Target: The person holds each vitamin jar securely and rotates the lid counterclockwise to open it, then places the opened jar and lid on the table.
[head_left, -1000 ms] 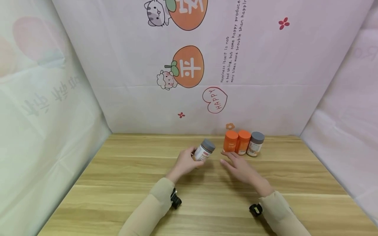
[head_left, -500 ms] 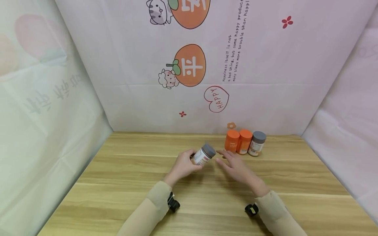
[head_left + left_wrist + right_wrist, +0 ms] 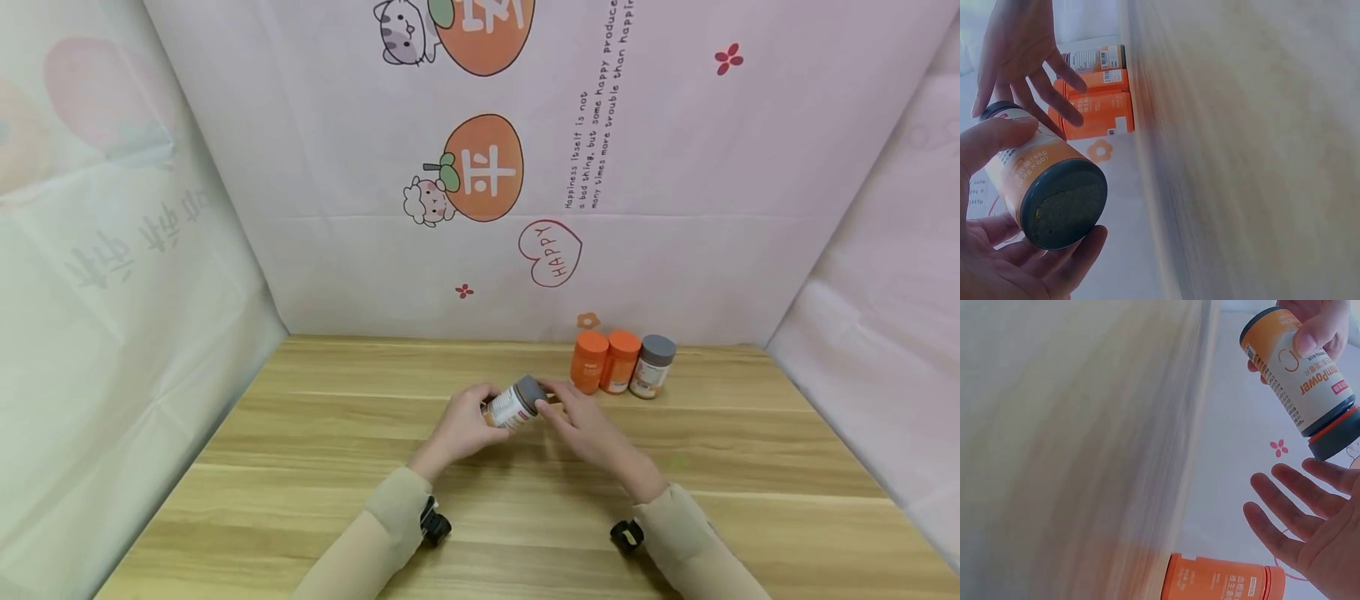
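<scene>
In the head view my left hand (image 3: 459,423) grips a pill bottle (image 3: 510,408) with a white and orange label and a grey lid. The bottle tilts with its lid toward my right hand (image 3: 588,427). The left wrist view shows its dark base (image 3: 1065,205), with the thumb across the label and fingers underneath. My right hand's fingers (image 3: 1300,522) are spread and mostly straight, with the index fingertip right at the lid (image 3: 1337,436). A thin red-orange band shows under the lid.
Two orange bottles (image 3: 589,365) (image 3: 621,364) and another grey-lidded bottle (image 3: 652,368) stand in a row by the back wall, right of the hands. Printed cloth (image 3: 330,275) encloses the wooden table (image 3: 337,400) at the back and sides.
The left hand has tipped the bottle further over to the right. My right hand has moved left from beside the orange bottles to the lid.
</scene>
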The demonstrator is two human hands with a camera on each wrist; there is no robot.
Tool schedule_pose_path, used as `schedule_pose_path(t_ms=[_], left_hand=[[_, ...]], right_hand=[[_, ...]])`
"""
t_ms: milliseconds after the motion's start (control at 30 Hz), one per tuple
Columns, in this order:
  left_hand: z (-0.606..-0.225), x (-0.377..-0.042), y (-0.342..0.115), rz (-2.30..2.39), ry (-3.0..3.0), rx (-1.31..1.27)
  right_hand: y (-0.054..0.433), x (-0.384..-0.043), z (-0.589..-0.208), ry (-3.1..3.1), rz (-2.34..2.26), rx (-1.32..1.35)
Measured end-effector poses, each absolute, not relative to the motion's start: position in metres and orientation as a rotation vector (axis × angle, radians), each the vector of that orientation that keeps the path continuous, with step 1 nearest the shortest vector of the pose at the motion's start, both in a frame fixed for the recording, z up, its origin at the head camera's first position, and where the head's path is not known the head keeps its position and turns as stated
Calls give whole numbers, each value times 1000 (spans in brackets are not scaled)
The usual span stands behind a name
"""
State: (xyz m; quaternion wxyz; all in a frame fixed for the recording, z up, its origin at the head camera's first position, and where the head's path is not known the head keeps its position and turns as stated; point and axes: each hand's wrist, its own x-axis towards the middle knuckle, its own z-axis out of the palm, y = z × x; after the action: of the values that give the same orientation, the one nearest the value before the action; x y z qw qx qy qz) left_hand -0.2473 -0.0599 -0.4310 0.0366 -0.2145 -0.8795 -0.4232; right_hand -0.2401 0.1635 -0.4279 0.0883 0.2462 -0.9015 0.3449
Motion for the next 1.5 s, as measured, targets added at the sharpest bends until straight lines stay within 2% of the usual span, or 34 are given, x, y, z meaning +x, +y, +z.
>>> schedule_pose_path(t_ms=[467, 967, 1500], left_hand=[[-425, -235, -61, -1233, -2732, -653], [-421, -227, -58, -923, -2738, -729], [-418, -216, -52, -835, -2718, -785]], right_hand=[[153, -239, -426, -2663, 1229, 734], [146, -232, -418, -2699, 1297, 677], [137, -224, -414, -2705, 1304, 457]])
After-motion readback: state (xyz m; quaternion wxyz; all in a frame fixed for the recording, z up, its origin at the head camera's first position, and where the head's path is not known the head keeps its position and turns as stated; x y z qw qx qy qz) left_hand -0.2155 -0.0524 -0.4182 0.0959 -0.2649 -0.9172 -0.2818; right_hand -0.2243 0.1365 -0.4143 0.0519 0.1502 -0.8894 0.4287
